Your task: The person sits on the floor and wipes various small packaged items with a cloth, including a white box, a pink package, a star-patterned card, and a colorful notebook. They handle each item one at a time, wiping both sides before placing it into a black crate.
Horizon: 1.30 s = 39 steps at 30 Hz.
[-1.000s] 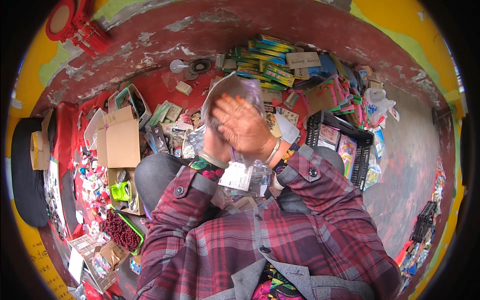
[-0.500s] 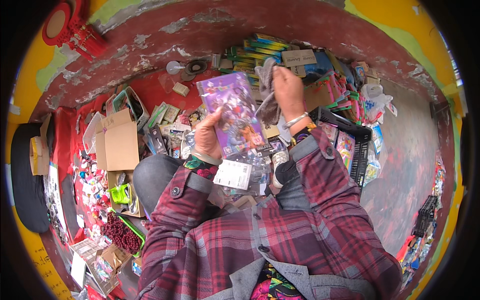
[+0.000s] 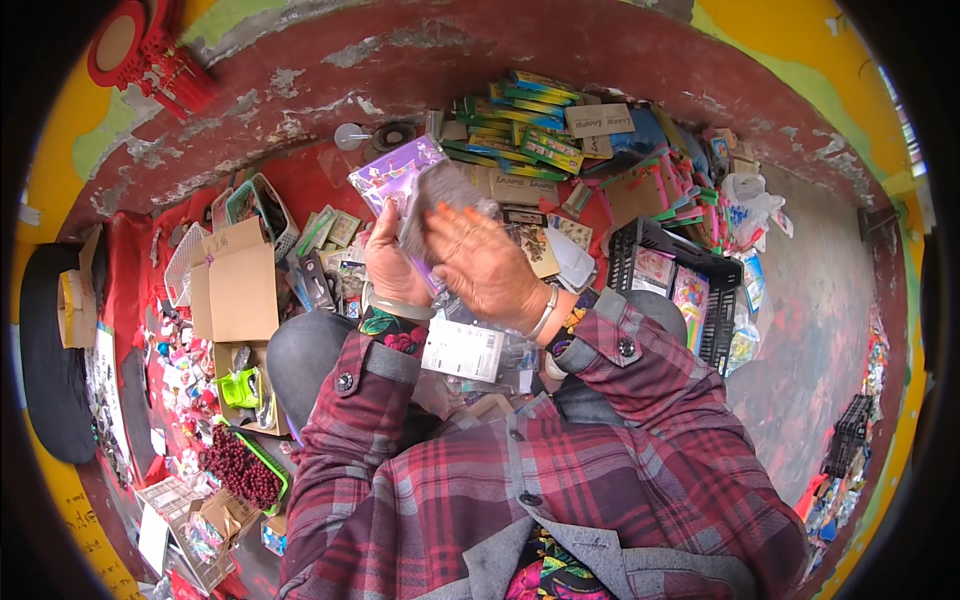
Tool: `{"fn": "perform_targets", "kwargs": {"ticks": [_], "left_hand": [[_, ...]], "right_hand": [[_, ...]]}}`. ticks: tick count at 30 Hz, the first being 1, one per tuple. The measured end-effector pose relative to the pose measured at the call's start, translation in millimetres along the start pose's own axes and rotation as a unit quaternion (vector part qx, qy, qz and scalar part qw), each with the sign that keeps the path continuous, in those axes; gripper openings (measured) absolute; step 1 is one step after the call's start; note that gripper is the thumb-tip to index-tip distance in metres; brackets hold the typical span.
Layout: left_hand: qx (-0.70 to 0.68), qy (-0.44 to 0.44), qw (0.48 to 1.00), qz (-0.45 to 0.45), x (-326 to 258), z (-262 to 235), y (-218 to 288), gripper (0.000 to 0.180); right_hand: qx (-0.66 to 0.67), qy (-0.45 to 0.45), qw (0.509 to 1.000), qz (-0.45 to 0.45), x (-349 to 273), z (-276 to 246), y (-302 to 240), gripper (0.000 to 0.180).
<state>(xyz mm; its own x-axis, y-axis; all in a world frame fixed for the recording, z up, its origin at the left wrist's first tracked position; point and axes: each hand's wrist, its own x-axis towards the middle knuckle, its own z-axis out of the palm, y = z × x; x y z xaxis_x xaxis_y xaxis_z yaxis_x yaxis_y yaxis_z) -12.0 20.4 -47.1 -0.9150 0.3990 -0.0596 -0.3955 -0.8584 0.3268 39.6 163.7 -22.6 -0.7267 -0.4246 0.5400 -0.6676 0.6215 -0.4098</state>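
Note:
A flat purple package [image 3: 395, 165] with printed pictures is tilted up in front of me. My left hand [image 3: 397, 270] grips its lower left part, thumb over the front. Across the package's face lies a grey cloth [image 3: 440, 192], pressed there by my right hand [image 3: 488, 268]. The right fingers are slightly blurred and reach over the cloth, which covers much of the package's picture. Below both hands, a white card [image 3: 464, 350] with a barcode lies on clear plastic packets [image 3: 515, 362] between my legs.
An open cardboard box [image 3: 235, 290] and a white-green basket [image 3: 268, 205] stand at left. To the right is a black crate [image 3: 718, 300] with colourful packs. Stacked yellow-green boxes [image 3: 550, 150] sit ahead by the wall. Dark red beads [image 3: 240, 465] fill a green tray at lower left.
My right hand has brought the grey cloth down and left onto the package. The package has shifted up and left, still in my left hand.

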Motion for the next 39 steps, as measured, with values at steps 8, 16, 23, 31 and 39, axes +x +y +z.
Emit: {"fn": "perform_targets", "kwargs": {"ticks": [8,16,23,31,39], "left_hand": [[0.03,0.088,0.995,0.018,-1,-54,-11,0.038],[-0.041,-0.063,0.997,-0.017,-6,31,10,0.042],[-0.014,-0.053,0.998,-0.001,-14,43,12,0.042],[0.232,0.121,0.965,-0.007,-14,22,-19,0.024],[0.212,0.142,0.967,0.016,-6,11,-26,0.025]], "right_hand": [[-0.02,0.004,0.999,-0.045,4,-8,-6,0.039],[0.169,0.081,0.938,0.292,3,-15,51,0.027],[0.675,0.18,0.56,0.446,2,-30,73,0.032],[0.763,0.064,0.535,0.358,7,-21,49,0.05],[0.301,0.106,0.873,0.369,-6,-10,52,0.042]]}}
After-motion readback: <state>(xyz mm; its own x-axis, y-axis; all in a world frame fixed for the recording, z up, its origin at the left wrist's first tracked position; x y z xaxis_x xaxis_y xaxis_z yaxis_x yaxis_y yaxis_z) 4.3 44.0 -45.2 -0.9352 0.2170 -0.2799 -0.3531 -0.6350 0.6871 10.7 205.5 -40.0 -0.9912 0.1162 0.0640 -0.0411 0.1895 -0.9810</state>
